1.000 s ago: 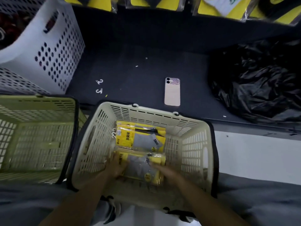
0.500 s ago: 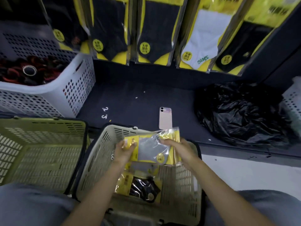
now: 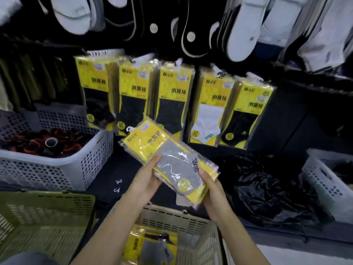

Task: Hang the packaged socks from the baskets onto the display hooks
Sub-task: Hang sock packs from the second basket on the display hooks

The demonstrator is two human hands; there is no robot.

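Observation:
Both hands hold up a small stack of yellow packs of grey socks point(image 3: 168, 159), tilted, with its white hook end toward the upper left. My left hand point(image 3: 146, 180) grips the stack's left edge, thumb on top. My right hand point(image 3: 212, 194) grips its lower right end. Below them stands the beige basket point(image 3: 172, 217) with more yellow sock packs point(image 3: 149, 247) inside. Rows of hanging yellow sock packs point(image 3: 175, 100) fill the display hooks just behind the held stack.
A white perforated basket point(image 3: 63, 169) with dark red and black items sits at the left, a green basket point(image 3: 47, 213) below it. A black plastic bag point(image 3: 267, 188) lies at the right, beside another white basket point(image 3: 324, 180). White socks point(image 3: 242, 29) hang overhead.
My hands lifted the grey sock packs out of the beige basket and up toward the display. The view tilted upward, showing the hanging rows.

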